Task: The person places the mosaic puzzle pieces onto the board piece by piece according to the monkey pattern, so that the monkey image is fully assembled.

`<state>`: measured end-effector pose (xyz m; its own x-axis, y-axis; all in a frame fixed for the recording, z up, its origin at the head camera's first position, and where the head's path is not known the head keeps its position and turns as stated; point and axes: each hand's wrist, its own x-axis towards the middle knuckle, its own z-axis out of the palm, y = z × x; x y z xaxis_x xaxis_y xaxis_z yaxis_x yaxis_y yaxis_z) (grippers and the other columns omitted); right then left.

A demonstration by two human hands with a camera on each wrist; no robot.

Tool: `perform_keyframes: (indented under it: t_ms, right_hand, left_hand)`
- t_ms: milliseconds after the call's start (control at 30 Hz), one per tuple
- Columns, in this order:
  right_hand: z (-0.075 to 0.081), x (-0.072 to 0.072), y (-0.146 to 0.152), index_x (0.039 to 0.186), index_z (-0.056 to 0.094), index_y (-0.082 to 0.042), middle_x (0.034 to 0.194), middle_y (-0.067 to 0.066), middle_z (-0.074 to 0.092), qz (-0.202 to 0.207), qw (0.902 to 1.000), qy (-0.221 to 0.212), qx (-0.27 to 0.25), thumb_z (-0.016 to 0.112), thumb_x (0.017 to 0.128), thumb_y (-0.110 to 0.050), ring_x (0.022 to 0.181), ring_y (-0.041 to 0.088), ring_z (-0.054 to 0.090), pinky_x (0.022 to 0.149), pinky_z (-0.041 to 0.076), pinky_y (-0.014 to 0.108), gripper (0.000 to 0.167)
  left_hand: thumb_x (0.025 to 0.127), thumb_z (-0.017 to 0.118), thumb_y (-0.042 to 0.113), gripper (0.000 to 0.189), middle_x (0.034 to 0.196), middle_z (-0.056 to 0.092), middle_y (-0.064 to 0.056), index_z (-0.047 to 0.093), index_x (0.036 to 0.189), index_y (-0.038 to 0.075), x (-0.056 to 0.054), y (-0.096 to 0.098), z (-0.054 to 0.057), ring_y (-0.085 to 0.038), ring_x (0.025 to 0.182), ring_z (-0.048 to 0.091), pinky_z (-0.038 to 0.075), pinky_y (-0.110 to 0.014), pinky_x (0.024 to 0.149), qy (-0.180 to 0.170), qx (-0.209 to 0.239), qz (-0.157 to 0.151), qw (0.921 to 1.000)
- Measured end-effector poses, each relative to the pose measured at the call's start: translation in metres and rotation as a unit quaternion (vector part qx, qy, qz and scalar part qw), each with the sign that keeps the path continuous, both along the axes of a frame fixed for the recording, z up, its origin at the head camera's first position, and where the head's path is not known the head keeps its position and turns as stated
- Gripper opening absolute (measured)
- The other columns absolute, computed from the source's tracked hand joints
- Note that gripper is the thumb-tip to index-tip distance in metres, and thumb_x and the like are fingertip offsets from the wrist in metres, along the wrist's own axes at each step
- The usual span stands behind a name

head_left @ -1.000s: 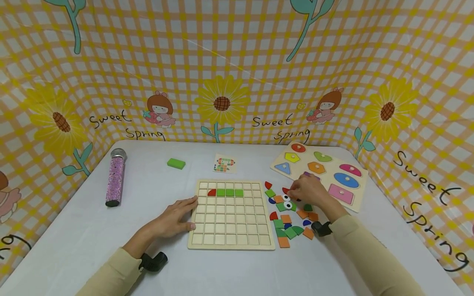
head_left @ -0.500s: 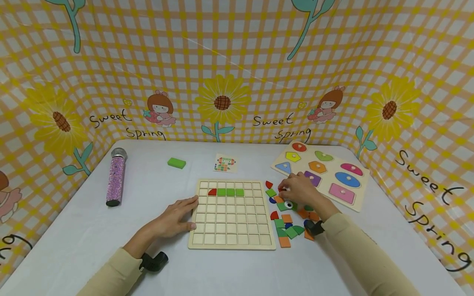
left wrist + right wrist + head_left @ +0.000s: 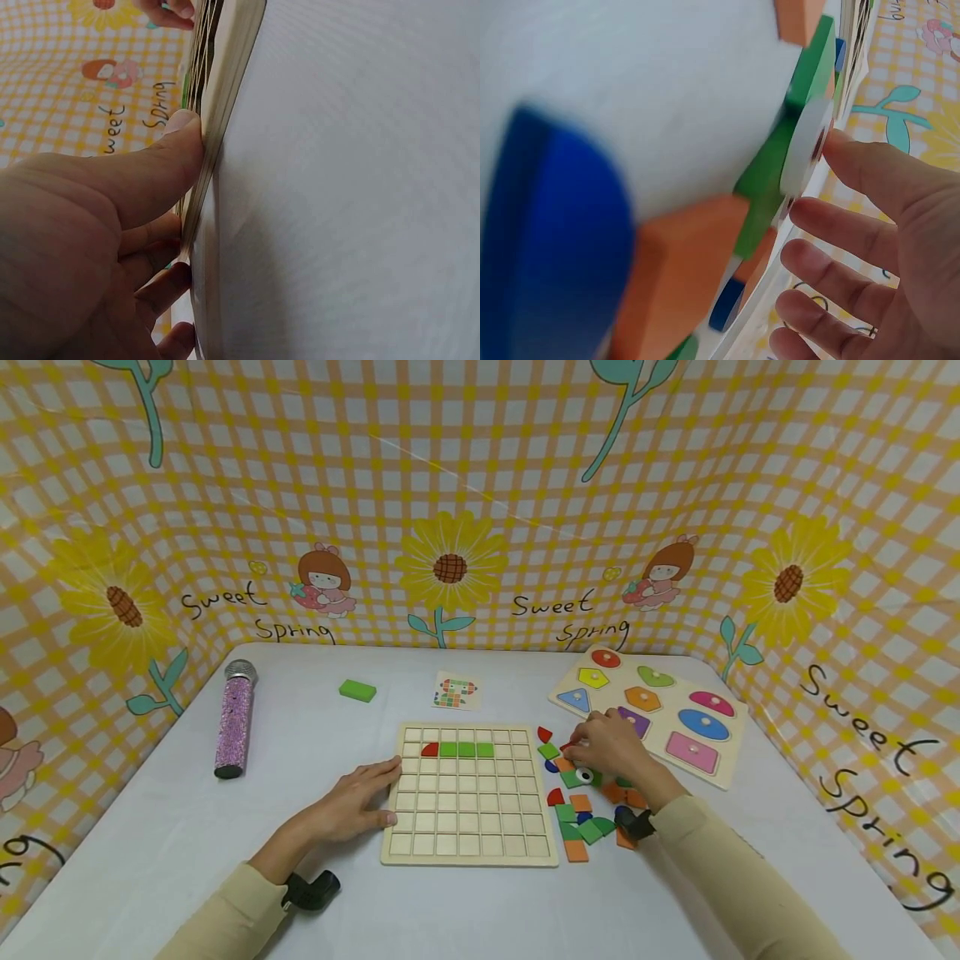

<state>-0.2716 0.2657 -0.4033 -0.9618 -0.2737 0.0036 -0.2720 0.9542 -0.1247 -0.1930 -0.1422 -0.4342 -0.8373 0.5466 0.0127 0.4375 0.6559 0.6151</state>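
Grid board [image 3: 467, 798]: relaxed left hand [image 3: 351, 803] is touching its left side; right hand [image 3: 611, 747] is hovering at loose tiles [image 3: 581, 803], grip unclear; crowding is risking scattering.

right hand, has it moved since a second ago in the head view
Yes: judged against the grid board, the right hand has shifted left, closer to that board's right edge.

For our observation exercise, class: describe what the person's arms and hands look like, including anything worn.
Both arms wear long, plain beige sleeves, left sleeve and right sleeve. A small, black, bent device sits by each cuff: left device, right device. No gloves cover the left hand or right hand. Markings on the devices can't be made out.
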Motion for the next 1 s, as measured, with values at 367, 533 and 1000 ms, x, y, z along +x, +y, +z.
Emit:
perform_keyframes:
  t_ms: [367,533,1000]
  right_hand:
    - [0.002,-0.005,-0.009,0.093,0.075,-0.016,0.102,0.010,0.065,0.009,0.9998,-0.014,-0.005,0.070,0.083,-0.030,0.097,0.033,0.048,0.079,0.041,0.044,0.018]
    - [0.000,-0.011,-0.003,0.097,0.075,-0.014,0.105,0.011,0.067,0.008,0.9995,-0.031,-0.007,0.068,0.085,-0.026,0.093,0.031,0.048,0.074,0.042,0.039,0.019]
    - [-0.005,-0.018,0.010,0.107,0.072,-0.016,0.105,0.010,0.064,0.035,0.9988,-0.033,-0.002,0.070,0.084,-0.025,0.095,0.029,0.048,0.078,0.044,0.040,0.025]
  left_hand:
    - [0.086,0.068,0.022,0.072,0.156,0.025,-0.017,0.033,0.143,-0.005,-0.001,0.000,0.000,-0.039,0.141,0.025,0.021,-0.061,0.108,0.000,-0.003,-0.003,1.0000]
    - [0.087,0.067,0.023,0.071,0.155,0.025,-0.018,0.033,0.143,-0.005,-0.001,-0.001,-0.001,-0.040,0.140,0.025,0.021,-0.061,0.108,0.002,-0.002,-0.006,1.0000]
    - [0.087,0.067,0.023,0.072,0.155,0.025,-0.019,0.033,0.143,-0.005,-0.001,-0.001,0.000,-0.041,0.140,0.025,0.022,-0.062,0.107,0.005,-0.002,-0.007,1.0000]
